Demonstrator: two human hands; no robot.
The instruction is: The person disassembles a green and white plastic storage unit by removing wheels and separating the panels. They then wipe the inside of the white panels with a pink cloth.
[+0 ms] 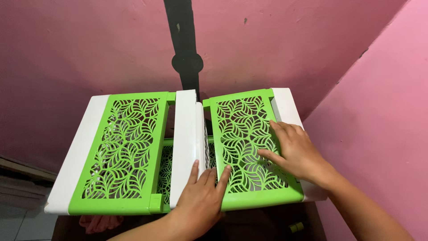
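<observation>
Both hands [203, 196] flat on green panel [247, 147]

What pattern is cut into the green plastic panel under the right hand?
An openwork leaf pattern, bright green panel, clearest in the head view beside the right hand.

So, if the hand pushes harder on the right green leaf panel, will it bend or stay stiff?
The right green panel is thin openwork plastic, so it probably flexes slightly and feels light. The right hand lies flat on it. The white frame around it likely keeps it from bending much.

You've got pink walls [89, 49] w/ a black strip [183, 44] behind, pink cloth [96, 222] btm left, small yellow-green thing [296, 227] btm right.
</observation>
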